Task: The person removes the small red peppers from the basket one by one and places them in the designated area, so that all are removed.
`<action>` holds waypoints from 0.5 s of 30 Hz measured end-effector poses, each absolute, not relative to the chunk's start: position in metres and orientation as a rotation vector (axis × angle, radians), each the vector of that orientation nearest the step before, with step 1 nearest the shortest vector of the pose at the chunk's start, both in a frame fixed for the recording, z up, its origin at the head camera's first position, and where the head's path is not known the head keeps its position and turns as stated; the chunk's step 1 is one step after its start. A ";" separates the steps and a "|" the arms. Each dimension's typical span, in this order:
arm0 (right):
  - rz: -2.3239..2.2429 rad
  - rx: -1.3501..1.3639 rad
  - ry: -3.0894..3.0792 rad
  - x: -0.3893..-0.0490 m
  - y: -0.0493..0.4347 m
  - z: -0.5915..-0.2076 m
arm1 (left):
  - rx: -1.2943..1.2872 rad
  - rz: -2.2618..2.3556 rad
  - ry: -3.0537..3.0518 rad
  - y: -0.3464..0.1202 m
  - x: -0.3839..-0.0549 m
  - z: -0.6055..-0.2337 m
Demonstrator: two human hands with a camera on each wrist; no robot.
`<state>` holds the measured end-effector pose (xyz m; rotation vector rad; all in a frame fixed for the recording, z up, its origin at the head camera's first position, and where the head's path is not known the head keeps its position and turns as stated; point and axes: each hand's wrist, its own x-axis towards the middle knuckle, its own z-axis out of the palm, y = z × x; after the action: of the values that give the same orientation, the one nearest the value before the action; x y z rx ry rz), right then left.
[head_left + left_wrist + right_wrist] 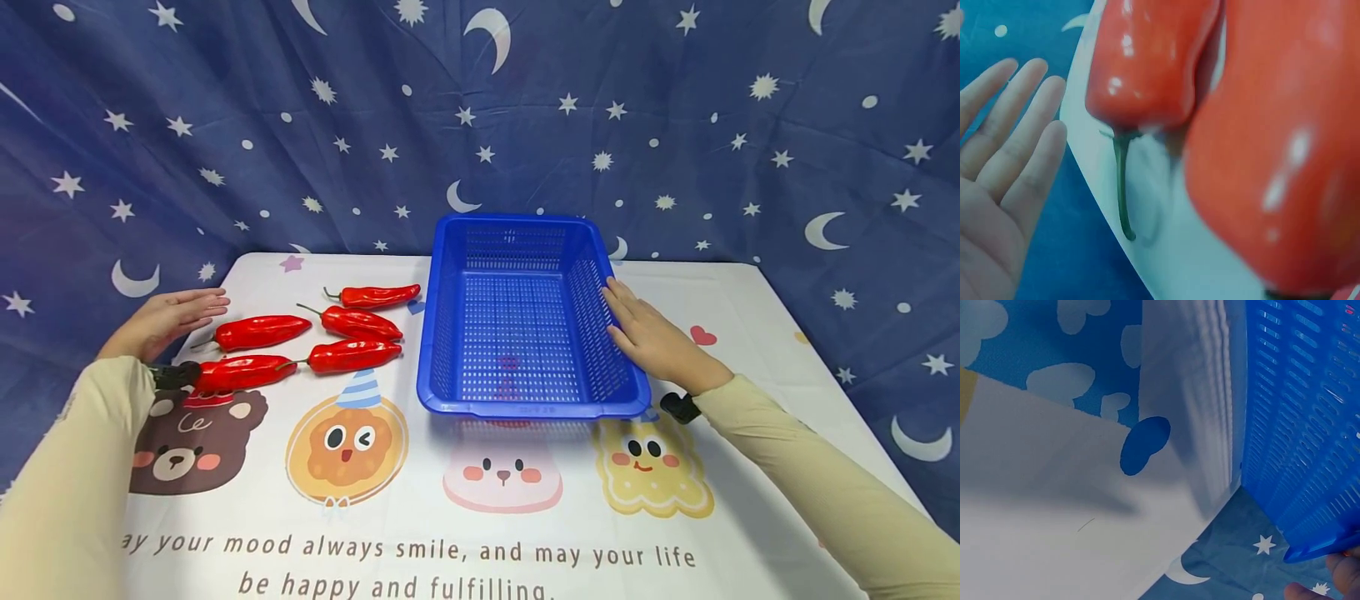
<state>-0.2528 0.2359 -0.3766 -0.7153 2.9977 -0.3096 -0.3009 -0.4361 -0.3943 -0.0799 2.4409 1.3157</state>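
My left hand (pixel 167 321) hovers beside the red chili peppers at the table's left edge, its fingers extended and holding nothing. In the left wrist view that hand (pixel 1007 169) shows its palm, apart from a pepper (pixel 1147 69) with a green stem. A second pepper (pixel 1285 144) fills the right of that view. My right hand (pixel 660 337) lies against the right rim of a blue plastic basket (pixel 532 410), fingers fairly straight. Only its fingertips (pixel 1344 572) show in the right wrist view, right at the basket's rim. Inside the basket only its perforated floor shows.
Three peppers (pixel 356 356) lie in a column left of the basket; two more (pixel 262 332) lie nearer my left hand. A white cloth (pixel 360 521) with cartoon prints and lettering covers the table. Behind hangs a blue curtain (pixel 525 133) with moons and stars.
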 end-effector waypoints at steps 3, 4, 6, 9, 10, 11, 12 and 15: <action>-0.313 -0.721 2.999 -0.253 0.236 -0.376 | -0.077 1.417 2.422 -0.434 -0.298 -0.392; -0.315 -0.720 2.998 -0.253 0.235 -0.376 | -0.078 1.451 2.413 -0.433 -0.297 -0.391; -0.312 -0.723 2.998 -0.253 0.235 -0.376 | -0.080 1.526 2.394 -0.429 -0.294 -0.389; -0.305 -0.716 2.997 -0.253 0.235 -0.376 | -0.069 1.619 2.378 -0.421 -0.289 -0.386; -0.299 -0.712 2.998 -0.252 0.235 -0.376 | -0.066 1.644 2.376 -0.418 -0.287 -0.384; -0.293 -0.711 2.997 -0.252 0.236 -0.376 | -0.059 1.702 2.347 -0.415 -0.285 -0.383; -0.288 -0.709 2.998 -0.252 0.236 -0.376 | -0.050 1.757 2.316 -0.412 -0.284 -0.381; -0.276 -0.707 2.998 -0.253 0.236 -0.376 | -0.024 1.854 2.258 -0.404 -0.280 -0.378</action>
<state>-0.2526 0.2361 -0.3755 -0.7072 2.9977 -0.2760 -0.2803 -0.4039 -0.3776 -0.0237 2.2576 1.8540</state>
